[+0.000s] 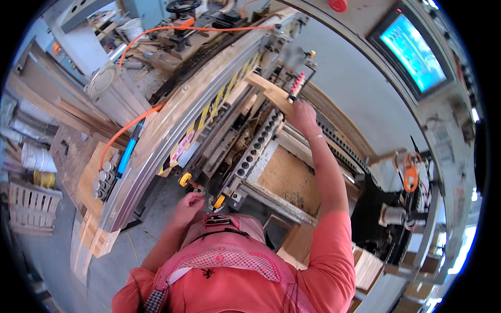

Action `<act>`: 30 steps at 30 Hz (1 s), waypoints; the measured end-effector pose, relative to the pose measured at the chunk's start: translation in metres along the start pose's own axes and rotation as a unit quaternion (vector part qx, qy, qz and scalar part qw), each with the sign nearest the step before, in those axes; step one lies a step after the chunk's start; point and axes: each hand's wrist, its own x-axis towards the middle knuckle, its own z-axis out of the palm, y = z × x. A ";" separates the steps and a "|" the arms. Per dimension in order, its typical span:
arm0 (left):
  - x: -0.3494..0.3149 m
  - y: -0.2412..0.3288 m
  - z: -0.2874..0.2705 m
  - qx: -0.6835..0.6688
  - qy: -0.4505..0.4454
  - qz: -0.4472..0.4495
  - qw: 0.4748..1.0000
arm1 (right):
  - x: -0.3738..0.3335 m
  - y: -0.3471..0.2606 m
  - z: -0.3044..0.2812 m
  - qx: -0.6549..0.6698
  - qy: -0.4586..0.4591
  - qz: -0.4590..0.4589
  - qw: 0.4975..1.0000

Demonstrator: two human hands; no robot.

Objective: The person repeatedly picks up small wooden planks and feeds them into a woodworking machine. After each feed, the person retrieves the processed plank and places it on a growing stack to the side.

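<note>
At the woodworking machine's [274,201] far edge, our right hand [302,117] meets a pale wooden board [276,98], its grip hidden from us. Our left hand [188,207], blurred and loosely curled, hovers by a yellow knob [185,179] at the near-left corner; we cannot tell whether it holds anything. A hazard-striped rail [180,107], draped with an orange hose [209,28], bars the left edge.

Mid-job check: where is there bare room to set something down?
The tan panel looks the widest patch, between the holed bar and the right forearm, with dark specks at its near end. Grey floor shows between the beam and the left hand. It's crowded around the right hand, by the board and red knobs.
</note>
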 end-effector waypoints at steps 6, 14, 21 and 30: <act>-0.014 0.022 0.037 -0.068 0.106 -0.036 0.991 | 0.113 -0.008 0.058 0.018 -0.040 -0.020 0.999; 0.015 0.080 0.073 -0.114 0.142 0.090 0.979 | 0.121 0.008 0.054 -0.016 -0.080 -0.035 0.996; 0.132 0.113 0.139 -0.192 -0.088 0.136 0.968 | 0.020 -0.005 -0.025 0.137 -0.198 -0.142 0.960; 0.130 0.110 0.152 -0.180 -0.087 0.162 0.966 | 0.008 -0.007 -0.003 0.274 -0.276 -0.103 0.915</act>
